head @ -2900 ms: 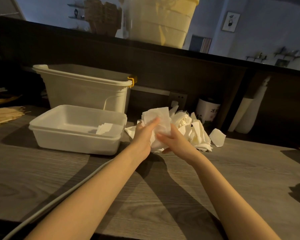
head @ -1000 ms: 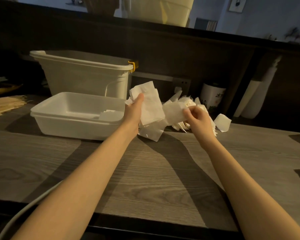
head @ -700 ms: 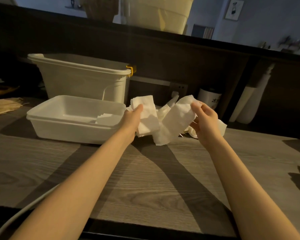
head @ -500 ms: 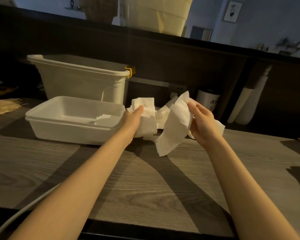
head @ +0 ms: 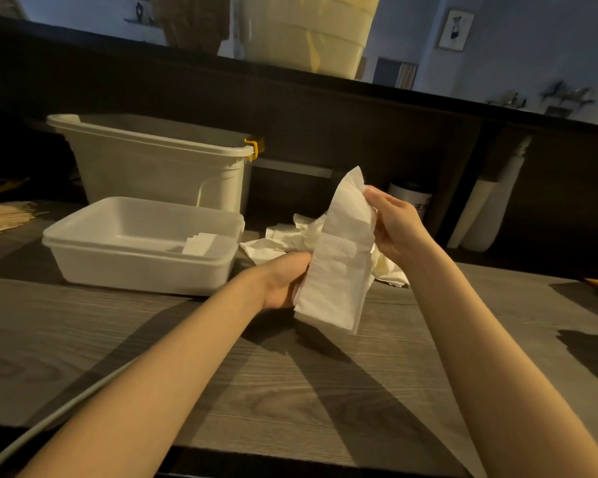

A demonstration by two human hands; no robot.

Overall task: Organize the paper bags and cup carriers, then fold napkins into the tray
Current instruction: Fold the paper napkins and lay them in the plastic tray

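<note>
From the head camera, both hands hold one white paper napkin [head: 342,257] upright above the grey wood-grain desk [head: 290,391]. The right hand [head: 396,224] pinches its upper edge between thumb and fingers, while the left hand [head: 285,282] grips its lower left side, fingers curled behind the sheet. Just behind the napkin, a loose heap of crumpled white napkins [head: 290,236] lies on the desk. To the left sits a shallow white plastic tray [head: 94,257], with a small stack of folded white napkins [head: 201,243] in its right end. Behind the tray stands a taller white plastic bin [head: 145,167] with a yellow clip at its right rim.
</note>
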